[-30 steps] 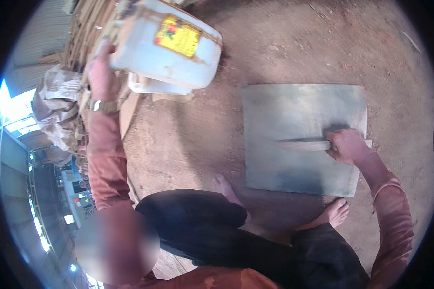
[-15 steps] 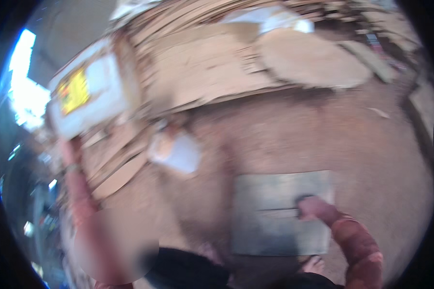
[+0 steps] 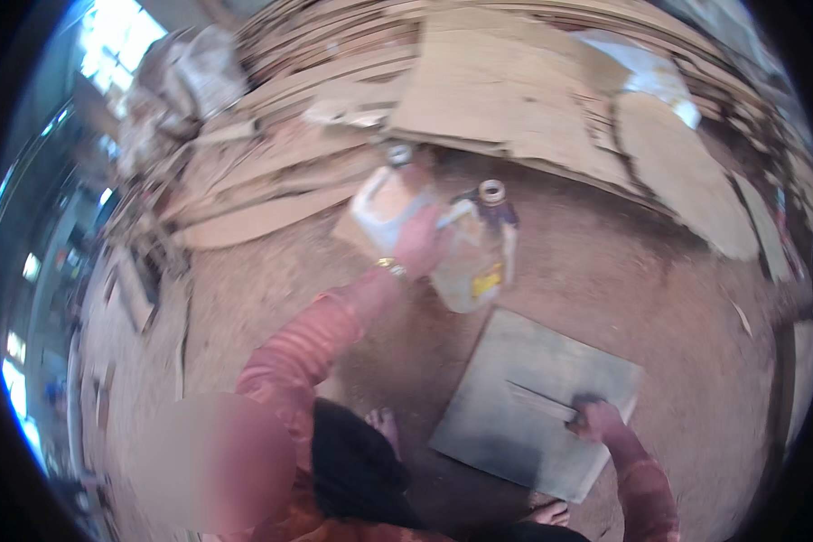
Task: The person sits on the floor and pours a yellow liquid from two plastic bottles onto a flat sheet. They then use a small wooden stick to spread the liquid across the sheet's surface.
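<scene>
My left hand [image 3: 422, 242] is closed at the upper side of a pale plastic jug [image 3: 461, 285] with a yellow label, low over the dirt floor. Left of that hand is a white jug [image 3: 378, 206], partly covered by my fingers. A dark bottle [image 3: 500, 215] with a pale round top stands behind the held jug. My right hand [image 3: 598, 421] is closed around the dark end of a thin, long tool [image 3: 542, 402]; its kind is unclear. The tool lies across a square grey board [image 3: 488, 425] on the ground before my feet.
Large stacks of thin wood sheets [image 3: 289, 172] run along the far side. A rounded wood sheet [image 3: 682, 172] leans at the right, near white plastic sheeting [image 3: 637, 68]. A bulky whitish sack [image 3: 190, 86] sits at the far left. Loose wood pieces [image 3: 135, 289] lie left.
My left hand has brought the labelled jug from the far left, rightward and down beside the white jug. My right hand stays by the board. The whole view has turned left.
</scene>
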